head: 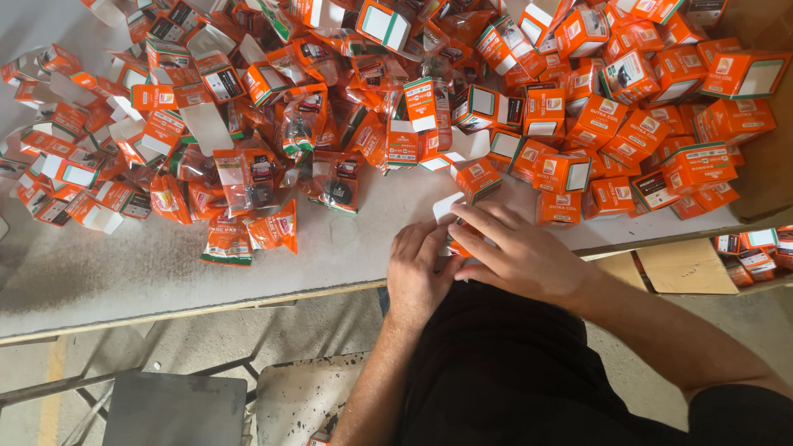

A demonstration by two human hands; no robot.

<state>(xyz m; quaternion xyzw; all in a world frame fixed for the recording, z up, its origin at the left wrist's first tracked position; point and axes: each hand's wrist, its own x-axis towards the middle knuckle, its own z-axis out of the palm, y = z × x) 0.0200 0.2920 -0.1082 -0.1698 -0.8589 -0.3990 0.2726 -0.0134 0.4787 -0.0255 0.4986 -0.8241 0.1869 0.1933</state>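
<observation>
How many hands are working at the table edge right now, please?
2: the left hand and the right hand meet at the table's near edge, together holding one small orange box, mostly hidden beneath them.

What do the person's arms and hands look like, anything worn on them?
Both hands are bare: the left hand and the right hand show no gloves, and no rings or watch can be made out. The forearms are uncovered too. A black sleeve covers the right upper arm, matching the black top. No sleeve shows on the left arm within the picture.
</observation>
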